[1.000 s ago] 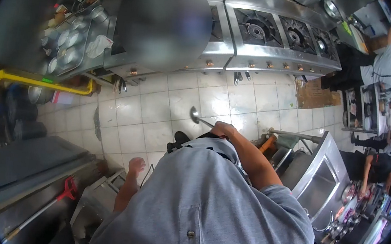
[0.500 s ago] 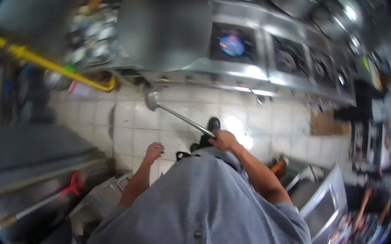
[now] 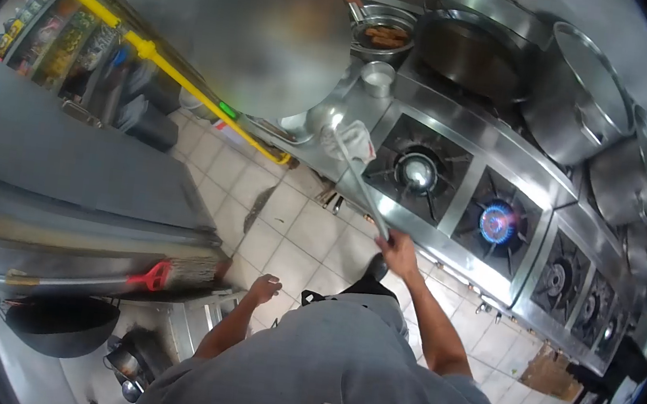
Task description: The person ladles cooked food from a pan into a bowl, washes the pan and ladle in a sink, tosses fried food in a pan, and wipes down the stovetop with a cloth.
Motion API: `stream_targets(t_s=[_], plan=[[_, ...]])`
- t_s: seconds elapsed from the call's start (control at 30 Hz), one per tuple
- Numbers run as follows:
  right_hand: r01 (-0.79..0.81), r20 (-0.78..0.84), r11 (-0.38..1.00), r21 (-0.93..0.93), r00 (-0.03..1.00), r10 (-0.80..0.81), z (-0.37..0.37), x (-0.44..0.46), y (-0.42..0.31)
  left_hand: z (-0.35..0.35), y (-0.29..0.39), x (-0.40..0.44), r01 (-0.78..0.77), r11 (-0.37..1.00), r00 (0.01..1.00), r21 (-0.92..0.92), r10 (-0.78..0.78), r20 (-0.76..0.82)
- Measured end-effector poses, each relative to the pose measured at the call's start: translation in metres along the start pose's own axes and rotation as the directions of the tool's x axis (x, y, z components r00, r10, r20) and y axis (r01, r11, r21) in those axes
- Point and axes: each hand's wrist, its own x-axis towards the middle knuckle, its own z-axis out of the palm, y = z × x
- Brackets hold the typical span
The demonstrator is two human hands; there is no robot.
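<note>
right hand (image 3: 399,254) grips the ladle (image 3: 372,199), its head now swung from above floor to counter (image 3: 317,157), apparently shifting work stoveside; left hand (image 3: 266,287) empty, fingers loosely curled.

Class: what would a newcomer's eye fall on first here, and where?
The blue flame on the stove draws the eye first, right of centre. A bright yellow pipe slants across the upper left. Near the middle, the right hand grips a long-handled utensil.
</note>
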Motion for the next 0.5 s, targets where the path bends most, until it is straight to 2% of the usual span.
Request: stream_targets(t_s=[0.07,0.13,0.2,0.33,0.4,0.43,0.47,0.5], plan=[[0.046,-0.105,0.996,0.079,0.994,-0.037,-0.009,0.073,-0.042,-0.017,0.016,0.001,0.020,0.998,0.999,-0.062,-0.023,-0.037],[0.082,-0.207,0.994,0.069,0.976,-0.066,0.016,0.157,-0.043,-0.028,0.029,0.007,0.056,0.947,0.988,-0.316,-0.099,-0.122],[0.028,-0.308,0.992,0.122,0.951,0.011,0.025,0.212,-0.075,-0.031,0.053,0.008,0.071,0.943,0.985,-0.325,-0.118,-0.126],[-0.026,-0.388,0.989,0.145,0.918,0.081,0.070,0.280,-0.088,-0.034,0.111,0.031,0.042,0.899,0.998,-0.436,-0.058,-0.025],[-0.116,-0.430,0.988,0.102,0.891,0.149,0.091,0.286,-0.094,-0.042,0.142,0.063,-0.174,0.947,0.982,-0.271,0.147,-0.119],[-0.081,-0.447,0.980,0.183,0.881,0.156,0.106,0.290,-0.091,-0.049,0.154,0.097,-0.369,0.918,0.919,-0.145,0.338,-0.201],[-0.101,-0.454,0.978,0.180,0.874,0.174,0.119,0.286,-0.085,-0.064,0.206,0.106,-0.434,0.882,0.845,0.185,0.469,-0.258],[-0.127,-0.343,0.972,0.196,0.920,0.190,0.127,0.286,-0.083,-0.080,0.240,0.138,-0.519,0.831,0.788,0.199,0.556,-0.267]])
